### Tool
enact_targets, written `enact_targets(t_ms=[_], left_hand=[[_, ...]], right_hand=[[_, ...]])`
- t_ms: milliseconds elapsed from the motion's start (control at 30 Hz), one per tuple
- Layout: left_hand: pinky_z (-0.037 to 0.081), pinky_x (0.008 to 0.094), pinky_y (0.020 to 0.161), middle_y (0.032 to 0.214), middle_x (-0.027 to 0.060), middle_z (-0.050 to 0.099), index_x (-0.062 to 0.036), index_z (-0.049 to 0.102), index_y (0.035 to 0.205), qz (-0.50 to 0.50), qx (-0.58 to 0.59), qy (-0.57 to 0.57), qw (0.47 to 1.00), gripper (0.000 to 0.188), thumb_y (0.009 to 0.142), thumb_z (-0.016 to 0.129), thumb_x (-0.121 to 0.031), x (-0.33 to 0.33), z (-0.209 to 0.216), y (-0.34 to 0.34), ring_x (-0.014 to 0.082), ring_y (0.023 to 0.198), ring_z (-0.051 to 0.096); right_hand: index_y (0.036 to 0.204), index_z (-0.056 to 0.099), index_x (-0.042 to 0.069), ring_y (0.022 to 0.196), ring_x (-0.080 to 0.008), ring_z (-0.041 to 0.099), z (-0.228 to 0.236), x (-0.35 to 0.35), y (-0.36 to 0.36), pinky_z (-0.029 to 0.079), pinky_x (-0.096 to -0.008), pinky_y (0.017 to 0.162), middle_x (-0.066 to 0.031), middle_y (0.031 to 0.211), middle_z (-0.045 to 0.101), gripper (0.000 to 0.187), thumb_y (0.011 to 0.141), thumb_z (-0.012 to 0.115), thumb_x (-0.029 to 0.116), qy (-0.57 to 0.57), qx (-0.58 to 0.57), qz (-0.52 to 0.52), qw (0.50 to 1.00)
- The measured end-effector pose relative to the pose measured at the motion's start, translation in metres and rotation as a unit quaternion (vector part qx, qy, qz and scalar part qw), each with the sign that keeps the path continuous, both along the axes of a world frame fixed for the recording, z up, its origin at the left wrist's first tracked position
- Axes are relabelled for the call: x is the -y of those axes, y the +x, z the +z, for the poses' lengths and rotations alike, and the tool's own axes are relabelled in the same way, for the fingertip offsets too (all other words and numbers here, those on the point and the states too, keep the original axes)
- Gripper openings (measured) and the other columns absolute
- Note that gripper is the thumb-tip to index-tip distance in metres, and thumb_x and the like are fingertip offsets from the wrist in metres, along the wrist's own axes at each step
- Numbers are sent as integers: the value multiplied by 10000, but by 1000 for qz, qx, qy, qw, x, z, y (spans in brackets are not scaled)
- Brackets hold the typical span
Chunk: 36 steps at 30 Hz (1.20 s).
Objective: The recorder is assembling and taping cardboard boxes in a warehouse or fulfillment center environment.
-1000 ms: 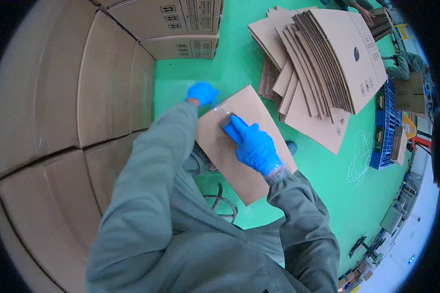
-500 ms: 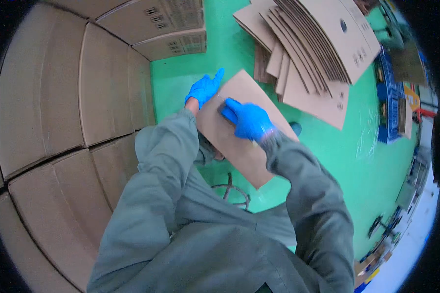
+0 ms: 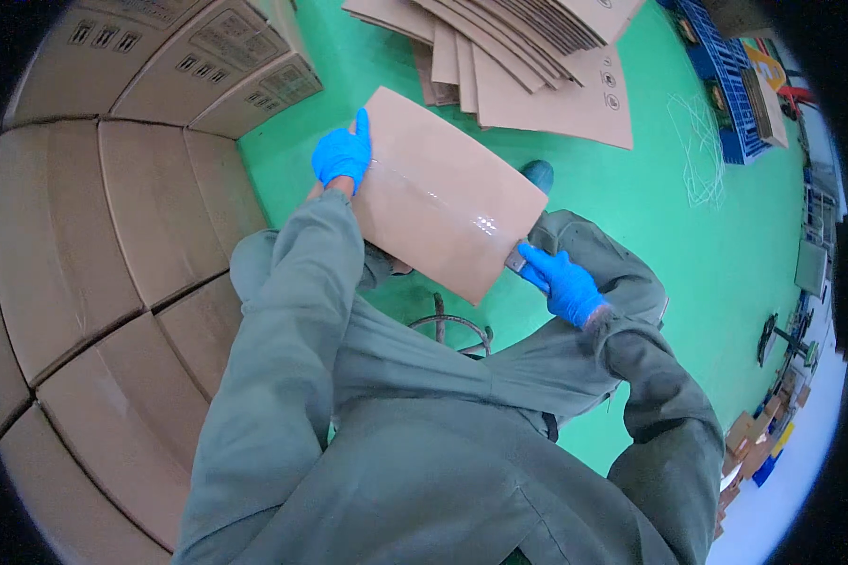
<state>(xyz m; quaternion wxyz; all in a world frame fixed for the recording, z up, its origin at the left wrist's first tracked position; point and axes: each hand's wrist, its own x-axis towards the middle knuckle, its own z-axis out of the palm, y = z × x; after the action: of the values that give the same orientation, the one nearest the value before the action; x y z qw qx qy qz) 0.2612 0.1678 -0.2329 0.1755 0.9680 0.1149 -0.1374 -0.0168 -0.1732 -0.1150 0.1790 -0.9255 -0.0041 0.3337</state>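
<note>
A brown cardboard box is held tilted between my legs, one broad face turned up. Along its middle seam runs a shiny strip of clear tape. My left hand, in a blue glove, grips the box's left edge, its thumb pointing away from me. At the near right edge my blue-gloved right hand is closed round a small greyish tape dispenser, most of it hidden by the fingers. The dispenser's front meets the box edge where the strip ends.
Closed cartons form a wall along my left. Ahead lies a stack of flat cardboard blanks on the green floor. Loose white strapping and a blue crate are at the far right. Metal legs show beneath the box.
My right hand has drawn the dispenser across the box from its far left part to the near right edge, leaving tape along the face. My left hand still holds the left side.
</note>
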Motion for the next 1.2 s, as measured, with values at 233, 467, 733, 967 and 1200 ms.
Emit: enact_targets(t_ms=[233, 467, 733, 967, 1200], left_hand=[[514, 514, 887, 1042, 282, 689, -5, 758, 971, 14, 7, 18, 1000, 840, 969, 272, -689, -3, 1, 10, 448, 997, 665], [505, 530, 881, 1020, 291, 687, 7, 753, 944, 14, 25, -8, 1000, 843, 951, 310, -710, 2, 1, 4, 463, 976, 660], [490, 415, 966, 1137, 208, 688, -4, 584, 1298, -186, -80, -247, 948, 849, 639, 879, -450, -42, 26, 2, 311, 1066, 652], [441, 466, 1058, 1417, 261, 503, -24, 402, 1477, -234, 52, -164, 957, 1028, 694, 824, -539, 5, 136, -58, 419, 1302, 501], [369, 506, 1131, 1515, 274, 384, -41, 311, 1543, -323, 400, 75, 855, 1030, 728, 844, -377, 14, 409, -181, 445, 1409, 377]], right_hand=[[1507, 374, 303, 875, -447, 569, -142, 14, -29, 497, -514, 721, -238, 980, 495, 855, 769, 603, -63, 83, 81, -30, 993], [1377, 516, 272, 914, -439, 598, -146, 6, -28, 514, -524, 711, -211, 1077, 643, 659, 803, 607, -36, 85, 72, -27, 993], [1262, 616, 87, 1010, -277, 625, -214, -8, -46, 548, -423, 822, -128, 1104, 660, 341, 988, 554, 281, 376, -125, -509, 764], [1239, 611, 74, 987, -323, 662, -242, -15, -50, 559, -432, 838, -157, 1113, 688, 529, 807, 737, 351, 27, -64, -63, 996], [1246, 601, 85, 1081, -386, 669, -223, -26, -19, 558, -488, 871, -230, 1146, 686, 608, 720, 784, 329, 9, -150, -36, 988]])
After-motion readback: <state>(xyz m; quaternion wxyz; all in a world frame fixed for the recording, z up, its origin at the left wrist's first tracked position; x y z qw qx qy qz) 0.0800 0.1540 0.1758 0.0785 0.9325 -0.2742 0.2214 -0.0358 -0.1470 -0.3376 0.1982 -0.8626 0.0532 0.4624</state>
